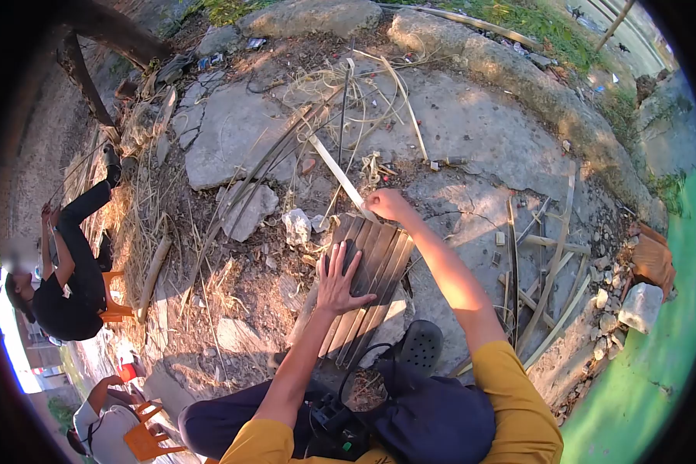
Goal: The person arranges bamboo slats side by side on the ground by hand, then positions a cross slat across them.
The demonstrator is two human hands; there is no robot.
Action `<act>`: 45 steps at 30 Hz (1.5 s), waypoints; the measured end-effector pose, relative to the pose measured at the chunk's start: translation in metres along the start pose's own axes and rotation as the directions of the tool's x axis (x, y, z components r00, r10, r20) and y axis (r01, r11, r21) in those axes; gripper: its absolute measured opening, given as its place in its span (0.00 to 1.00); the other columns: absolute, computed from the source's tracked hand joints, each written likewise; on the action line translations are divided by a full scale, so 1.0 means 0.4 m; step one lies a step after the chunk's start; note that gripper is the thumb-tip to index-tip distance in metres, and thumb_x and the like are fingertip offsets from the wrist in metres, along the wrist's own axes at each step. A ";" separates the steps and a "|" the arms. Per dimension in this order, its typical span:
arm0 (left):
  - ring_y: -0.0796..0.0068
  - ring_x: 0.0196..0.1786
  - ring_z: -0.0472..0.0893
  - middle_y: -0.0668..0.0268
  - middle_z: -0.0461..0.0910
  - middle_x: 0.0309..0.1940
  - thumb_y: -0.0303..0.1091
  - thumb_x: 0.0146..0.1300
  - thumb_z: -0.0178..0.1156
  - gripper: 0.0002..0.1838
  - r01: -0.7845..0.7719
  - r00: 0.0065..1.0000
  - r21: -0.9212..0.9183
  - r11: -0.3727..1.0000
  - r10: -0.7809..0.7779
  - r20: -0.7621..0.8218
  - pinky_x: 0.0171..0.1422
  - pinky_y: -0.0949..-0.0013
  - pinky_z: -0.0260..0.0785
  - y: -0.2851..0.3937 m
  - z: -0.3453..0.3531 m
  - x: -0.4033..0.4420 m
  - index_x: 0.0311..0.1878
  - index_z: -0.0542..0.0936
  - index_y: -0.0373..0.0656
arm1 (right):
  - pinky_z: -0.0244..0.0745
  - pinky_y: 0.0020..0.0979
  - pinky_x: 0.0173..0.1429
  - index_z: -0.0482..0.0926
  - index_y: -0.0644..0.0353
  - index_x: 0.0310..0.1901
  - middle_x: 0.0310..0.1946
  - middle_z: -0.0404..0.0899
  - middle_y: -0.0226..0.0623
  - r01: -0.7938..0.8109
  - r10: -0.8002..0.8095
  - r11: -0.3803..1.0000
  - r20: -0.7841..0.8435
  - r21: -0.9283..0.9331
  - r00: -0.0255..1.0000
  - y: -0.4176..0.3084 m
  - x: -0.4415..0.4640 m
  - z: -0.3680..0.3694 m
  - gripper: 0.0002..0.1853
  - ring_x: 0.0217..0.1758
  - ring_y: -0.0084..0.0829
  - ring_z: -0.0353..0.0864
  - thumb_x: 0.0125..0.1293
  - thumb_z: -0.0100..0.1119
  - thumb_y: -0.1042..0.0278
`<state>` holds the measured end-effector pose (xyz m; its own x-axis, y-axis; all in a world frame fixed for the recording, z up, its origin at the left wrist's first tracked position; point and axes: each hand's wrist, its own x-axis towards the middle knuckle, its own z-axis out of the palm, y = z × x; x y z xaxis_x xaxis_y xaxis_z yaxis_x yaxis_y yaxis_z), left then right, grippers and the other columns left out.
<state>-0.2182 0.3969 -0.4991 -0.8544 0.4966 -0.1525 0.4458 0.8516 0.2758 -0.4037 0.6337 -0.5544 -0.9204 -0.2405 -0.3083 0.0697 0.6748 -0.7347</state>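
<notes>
Several brown wooden or bamboo slats [385,267] lie side by side in front of my knees. My left hand [339,284] rests flat on them with its fingers spread. Just past the far end of the slats, my right hand [387,204] is closed around the near end of a pale, flat strip [335,167], which looks like split bamboo. From there the strip slants away to the upper left. My right fingertips are partly hidden.
Long thin strips [274,151] and curled shavings [317,89] litter the cracked concrete. More sticks [549,255] lie at right, near rubble and a white block [641,307]. One person [66,301] sits at left; another person [112,429] sits lower left.
</notes>
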 end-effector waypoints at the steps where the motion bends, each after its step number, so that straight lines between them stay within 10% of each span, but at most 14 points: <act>1: 0.47 0.89 0.40 0.49 0.40 0.88 0.83 0.47 0.65 0.69 0.016 1.000 0.000 1.000 -0.016 0.000 0.89 0.34 0.29 -0.001 -0.001 0.003 0.88 0.52 0.57 | 0.84 0.42 0.54 0.91 0.54 0.49 0.44 0.90 0.48 0.003 0.002 0.996 0.051 -0.084 0.999 -0.002 0.021 0.027 0.22 0.49 0.48 0.90 0.64 0.70 0.45; 3: 0.47 0.89 0.40 0.49 0.40 0.88 0.84 0.48 0.64 0.69 -0.006 1.000 -0.014 1.000 0.006 0.005 0.89 0.35 0.29 -0.004 -0.006 0.000 0.88 0.53 0.57 | 0.84 0.43 0.54 0.91 0.54 0.50 0.44 0.90 0.48 0.082 -0.072 0.978 0.062 -0.191 0.996 0.000 0.042 0.059 0.23 0.50 0.49 0.90 0.61 0.72 0.46; 7: 0.46 0.89 0.40 0.49 0.41 0.88 0.85 0.48 0.64 0.68 0.016 0.998 -0.006 1.000 -0.015 0.056 0.88 0.35 0.29 -0.004 -0.011 0.001 0.88 0.53 0.58 | 0.83 0.45 0.49 0.92 0.51 0.47 0.32 0.90 0.44 -0.070 0.107 0.980 -0.195 0.185 0.975 0.020 0.046 0.052 0.20 0.39 0.47 0.90 0.59 0.74 0.49; 15: 0.46 0.89 0.40 0.49 0.41 0.88 0.82 0.47 0.66 0.67 0.010 1.000 -0.053 0.999 -0.010 0.013 0.88 0.35 0.30 -0.006 -0.006 0.002 0.87 0.55 0.59 | 0.81 0.51 0.49 0.85 0.53 0.54 0.39 0.89 0.48 -0.005 0.000 1.000 -0.495 -0.008 0.869 0.097 -0.030 -0.185 0.14 0.43 0.54 0.88 0.69 0.68 0.61; 25: 0.47 0.89 0.40 0.50 0.41 0.88 0.82 0.48 0.66 0.68 0.001 1.000 -0.029 1.000 -0.002 -0.013 0.88 0.34 0.31 -0.001 -0.006 -0.003 0.88 0.53 0.58 | 0.77 0.50 0.46 0.80 0.50 0.55 0.44 0.82 0.44 -0.062 -0.116 0.972 -0.692 -0.227 0.713 0.103 -0.593 -0.222 0.18 0.44 0.56 0.84 0.64 0.66 0.77; 31: 0.48 0.90 0.39 0.50 0.39 0.88 0.80 0.49 0.68 0.68 -0.010 1.000 -0.016 1.000 0.010 -0.018 0.89 0.35 0.31 0.005 0.002 0.000 0.88 0.53 0.56 | 0.77 0.45 0.53 0.81 0.58 0.59 0.45 0.81 0.45 -0.100 0.072 0.995 -0.800 0.016 0.595 0.065 -0.822 -0.142 0.16 0.48 0.48 0.83 0.71 0.63 0.72; 36: 0.49 0.90 0.37 0.51 0.38 0.89 0.79 0.50 0.67 0.67 -0.009 0.999 -0.016 1.000 0.009 -0.040 0.89 0.37 0.29 0.001 0.004 -0.012 0.88 0.52 0.56 | 0.75 0.34 0.51 0.80 0.63 0.60 0.45 0.82 0.37 -0.175 0.416 0.895 -0.628 0.410 0.657 0.015 -0.930 0.064 0.14 0.46 0.31 0.80 0.78 0.60 0.69; 38: 0.49 0.90 0.37 0.51 0.37 0.89 0.79 0.51 0.67 0.67 -0.017 0.999 -0.007 1.000 0.017 -0.051 0.89 0.38 0.29 0.001 0.004 -0.010 0.88 0.51 0.57 | 0.74 0.27 0.50 0.78 0.62 0.63 0.46 0.81 0.31 -0.138 0.619 0.447 -0.195 0.884 0.761 -0.020 -0.945 0.151 0.14 0.46 0.23 0.78 0.81 0.58 0.68; 45: 0.50 0.90 0.36 0.52 0.36 0.89 0.80 0.52 0.66 0.67 -0.028 0.997 -0.016 0.999 0.026 -0.073 0.90 0.38 0.28 -0.009 0.017 -0.014 0.88 0.50 0.58 | 0.77 0.27 0.51 0.73 0.61 0.65 0.47 0.83 0.31 -0.174 0.519 0.071 0.112 0.982 0.847 -0.043 -0.940 0.358 0.18 0.48 0.21 0.81 0.78 0.62 0.71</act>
<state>-0.2133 0.3924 -0.5057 -0.8595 0.5055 -0.0759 0.4649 0.8349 0.2947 -0.0040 0.6127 -0.5124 -0.7004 0.0682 -0.7105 0.5425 -0.5959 -0.5921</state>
